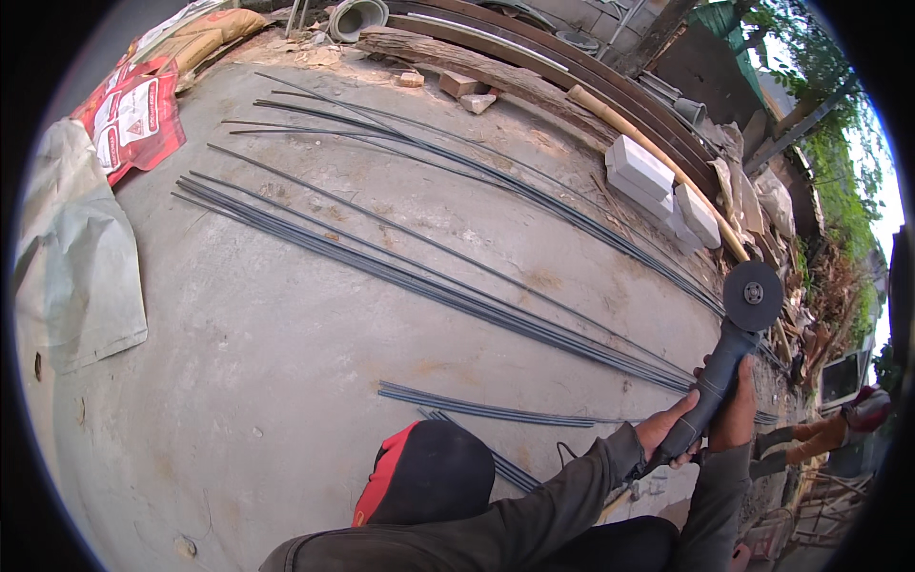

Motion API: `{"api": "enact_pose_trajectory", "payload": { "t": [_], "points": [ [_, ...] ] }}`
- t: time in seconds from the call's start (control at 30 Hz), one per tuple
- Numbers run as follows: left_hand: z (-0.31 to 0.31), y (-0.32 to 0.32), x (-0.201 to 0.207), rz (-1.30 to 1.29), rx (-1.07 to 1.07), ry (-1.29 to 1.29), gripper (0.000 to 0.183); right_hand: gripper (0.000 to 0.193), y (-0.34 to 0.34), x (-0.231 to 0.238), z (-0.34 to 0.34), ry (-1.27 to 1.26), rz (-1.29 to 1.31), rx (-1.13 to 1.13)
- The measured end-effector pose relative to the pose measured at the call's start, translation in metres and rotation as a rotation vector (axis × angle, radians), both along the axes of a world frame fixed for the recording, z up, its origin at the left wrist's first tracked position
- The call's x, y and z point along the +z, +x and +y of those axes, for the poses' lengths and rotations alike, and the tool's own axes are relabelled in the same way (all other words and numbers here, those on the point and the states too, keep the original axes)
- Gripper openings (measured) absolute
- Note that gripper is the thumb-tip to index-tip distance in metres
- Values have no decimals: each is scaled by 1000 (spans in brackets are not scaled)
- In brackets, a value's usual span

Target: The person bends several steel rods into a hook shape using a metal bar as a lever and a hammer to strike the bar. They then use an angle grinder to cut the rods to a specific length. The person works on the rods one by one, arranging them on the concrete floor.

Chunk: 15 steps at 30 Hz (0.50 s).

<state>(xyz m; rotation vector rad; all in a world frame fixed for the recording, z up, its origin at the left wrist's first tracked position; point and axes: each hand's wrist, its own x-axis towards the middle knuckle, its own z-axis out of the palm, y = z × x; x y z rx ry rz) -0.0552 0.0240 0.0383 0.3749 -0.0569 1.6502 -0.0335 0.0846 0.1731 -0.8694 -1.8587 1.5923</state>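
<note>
An angle grinder [707, 396] with a dark grey body is in both my hands, tilted up toward the far right. Its round dark disc [753, 294] faces me, with the metal nut showing at the centre. My left hand [667, 425] grips the grinder's rear part. My right hand [736, 405] is wrapped round the right side of its body, some fingers hidden behind it. Beyond and left of the tool, long thin steel bars [419, 272] lie in bundles on the concrete floor. Shorter bars [477, 407] lie closer to me.
White blocks [640, 172], timber planks [477, 71] and a bamboo pole [658, 157] line the far side. A red and white sack [143, 119] and a grey sheet [81, 257] lie left on the concrete floor [257, 353]. A rounded black and red cloth shape [438, 474] is near me.
</note>
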Motion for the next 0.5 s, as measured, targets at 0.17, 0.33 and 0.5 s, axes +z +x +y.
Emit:
{"api": "enact_pose_trajectory", "payload": {
  "t": [0.17, 0.33, 0.5],
  "points": [
    [6, -11, -12, 68, 19, -82, 79, 68, -8, -19, 19, -203, 105, 89],
    [-4, -38, -25, 429, 277, -332, 87, 63, -12, -58, 31, -77, 197, -99],
    [19, -31, -5, 736, 669, -452, 77, 57, -13, -58, 50, 152, 222, -226]
  ]
}}
